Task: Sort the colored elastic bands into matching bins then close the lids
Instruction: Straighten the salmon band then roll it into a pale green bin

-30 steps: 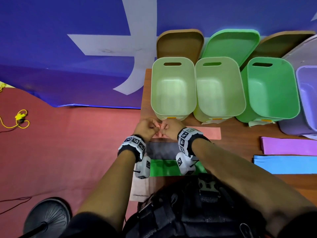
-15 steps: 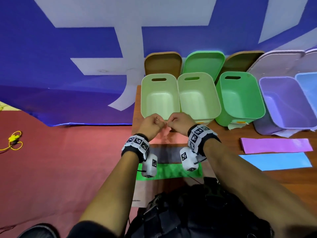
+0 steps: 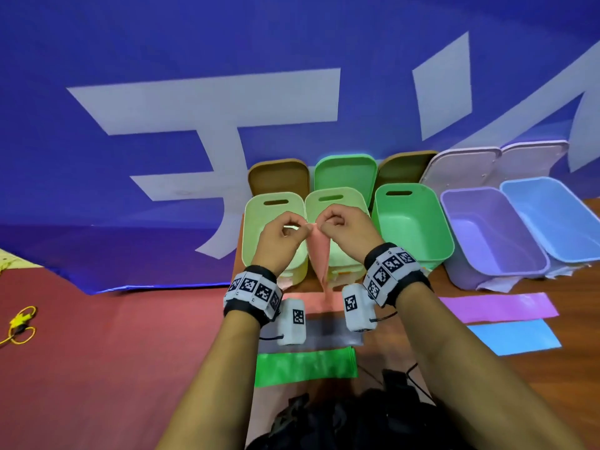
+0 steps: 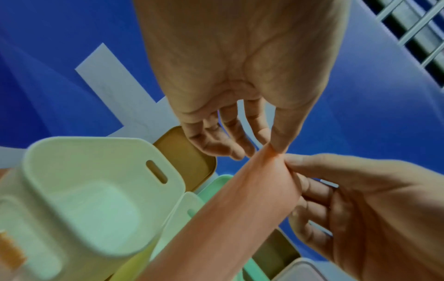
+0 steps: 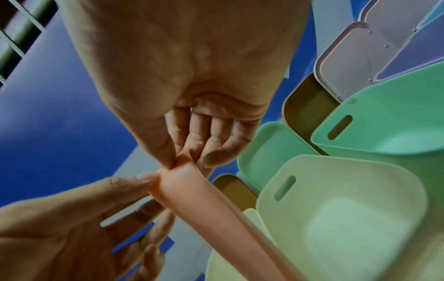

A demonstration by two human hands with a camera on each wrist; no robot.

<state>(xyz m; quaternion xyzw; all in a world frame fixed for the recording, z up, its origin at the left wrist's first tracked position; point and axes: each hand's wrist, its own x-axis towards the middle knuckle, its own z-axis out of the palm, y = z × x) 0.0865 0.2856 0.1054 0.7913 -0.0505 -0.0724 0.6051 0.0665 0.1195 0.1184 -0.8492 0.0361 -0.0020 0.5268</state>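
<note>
A salmon-pink elastic band hangs from my two hands down to the table, in front of the two pale yellow-green bins. My left hand and right hand each pinch its top end between thumb and forefinger, side by side. The left wrist view shows the left hand pinching the band. The right wrist view shows the right hand doing the same on the band. A green bin, a purple bin and a blue bin stand open to the right.
Lids lean behind the bins: brown, green, brown and two pale lilac. Grey, green, purple and blue bands lie flat on the wooden table. A red floor is to the left.
Both hands have risen from the table with the pink band's end, which now hangs in front of the pale bins. The head view has tilted up and shows more bins.
</note>
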